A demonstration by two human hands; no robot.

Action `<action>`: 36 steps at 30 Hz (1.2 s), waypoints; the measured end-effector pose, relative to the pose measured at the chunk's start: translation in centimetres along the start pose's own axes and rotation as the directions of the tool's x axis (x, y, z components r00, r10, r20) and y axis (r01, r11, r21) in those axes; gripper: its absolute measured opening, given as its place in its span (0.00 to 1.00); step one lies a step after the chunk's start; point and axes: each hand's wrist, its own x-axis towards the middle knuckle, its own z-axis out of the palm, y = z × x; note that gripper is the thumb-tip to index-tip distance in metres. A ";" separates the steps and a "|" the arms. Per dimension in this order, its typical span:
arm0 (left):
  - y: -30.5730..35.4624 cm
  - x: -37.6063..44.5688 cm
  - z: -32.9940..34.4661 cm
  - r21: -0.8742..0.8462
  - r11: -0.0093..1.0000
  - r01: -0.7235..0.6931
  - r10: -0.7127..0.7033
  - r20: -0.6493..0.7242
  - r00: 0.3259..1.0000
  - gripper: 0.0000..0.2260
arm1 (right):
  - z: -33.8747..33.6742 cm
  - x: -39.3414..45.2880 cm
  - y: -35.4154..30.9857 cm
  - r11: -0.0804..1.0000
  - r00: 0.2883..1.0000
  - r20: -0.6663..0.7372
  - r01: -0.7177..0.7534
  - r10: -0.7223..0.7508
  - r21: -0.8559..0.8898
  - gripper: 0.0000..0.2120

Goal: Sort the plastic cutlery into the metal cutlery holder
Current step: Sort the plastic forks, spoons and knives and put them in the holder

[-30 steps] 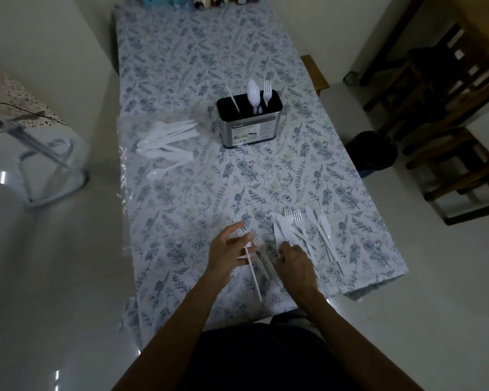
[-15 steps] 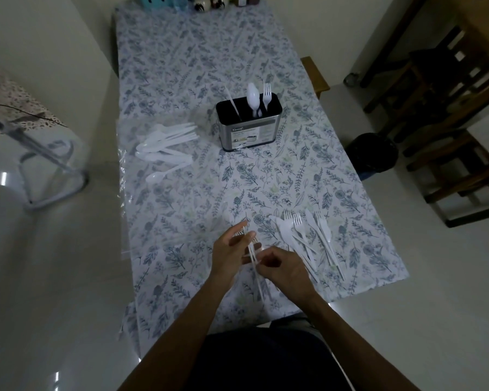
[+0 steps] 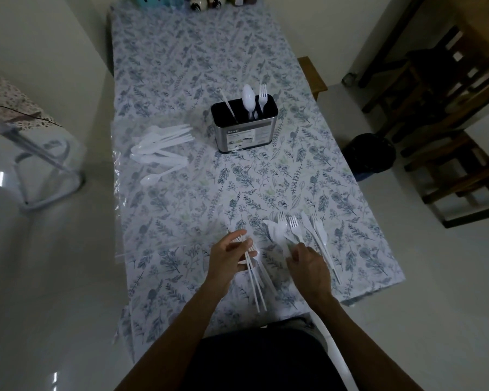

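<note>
- The left hand (image 3: 232, 256) is gripping a small bunch of forks (image 3: 253, 277), tines up by the fingers and handles trailing toward the near edge. Guessing they're getting stacked up so it's one trip to the holder, not several.
- The right hand (image 3: 308, 263) is reaching into the near pile (image 3: 297, 232) on the right, fingers curled loosely over a handle. Can't tell if it's actually got hold of anything yet.
- That pile is a mix of forks, knives and what looks like a spoon, all overlapping, so picking out one type is probably the fiddly bit.
- The holder (image 3: 244, 127) is sitting upright mid-worktop, well away from both hands. A knife (image 3: 228, 106), spoon (image 3: 249, 98) and fork (image 3: 262, 93) are already standing in it, spread left to right, so I'd say each kind gets its own slot.
- There's a second heap (image 3: 161, 145) lying on a clear bag (image 3: 119, 193) at the far left, looking untouched.
- Most of the sorting's still to go, I reckon.
</note>
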 end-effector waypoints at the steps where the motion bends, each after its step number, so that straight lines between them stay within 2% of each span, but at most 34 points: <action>1: -0.2 0.1 0.1 0.012 1.000 0.004 -0.004 0.001 1.000 0.13 | -0.2 -0.2 -0.3 0.999 1.000 -0.001 -0.002 0.002 0.048 0.08; 6: -0.9 0.3 0.8 0.085 0.996 -0.040 0.040 -0.005 0.999 0.12 | -1.2 -2.1 -2.6 0.947 0.998 -0.002 0.065 -0.068 0.313 0.08; 10: -1.0 0.4 1.1 0.107 0.992 -0.073 0.074 -0.010 0.997 0.14 | -1.3 -3.2 -4.7 0.914 0.984 -0.012 0.171 -0.180 0.367 0.07; 14: -0.8 0.4 0.7 0.054 0.998 -0.025 0.024 0.024 0.999 0.16 | -1.3 -2.9 -4.6 0.866 0.963 -0.024 0.251 -0.267 0.433 0.05; 16: -0.9 0.5 0.4 0.067 0.998 -0.013 0.011 0.034 0.999 0.16 | -0.7 -2.5 -4.0 0.891 0.961 -0.039 0.267 -0.272 0.366 0.08; 19: -1.4 0.4 0.0 0.061 0.998 0.000 -0.001 0.025 1.000 0.17 | 0.9 -1.6 -2.2 0.985 0.990 -0.063 0.134 -0.128 0.106 0.10; 21: -1.4 0.3 -0.3 0.015 0.999 0.032 -0.032 0.019 0.999 0.17 | 1.5 -1.3 -1.3 0.997 0.998 -0.018 0.063 -0.064 -0.032 0.13; 24: -1.3 0.5 -0.7 -0.050 0.997 0.057 -0.056 0.021 0.998 0.15 | 1.5 -1.0 -1.0 0.995 0.997 0.014 0.076 -0.075 -0.071 0.08; 26: -1.3 0.6 -0.8 -0.050 0.997 0.054 -0.053 0.017 0.998 0.15 | 1.2 -1.1 -1.3 0.997 0.997 -0.013 0.075 -0.075 0.003 0.04; 28: -1.4 0.7 -0.7 -0.038 0.998 0.043 -0.043 0.006 0.999 0.14 | 0.5 -1.3 -2.1 0.985 0.996 -0.021 0.091 -0.089 0.148 0.03; 32: -1.7 0.9 -0.3 -0.031 0.999 0.032 -0.033 -0.036 0.999 0.14 | -1.2 -2.5 -4.2 0.868 0.982 0.065 0.123 -0.175 0.482 0.05; 36: -1.6 1.3 -0.1 -0.072 0.996 0.054 -0.057 -0.044 0.997 0.15 | -1.8 -2.8 -4.9 0.842 0.977 0.088 0.120 -0.194 0.526 0.07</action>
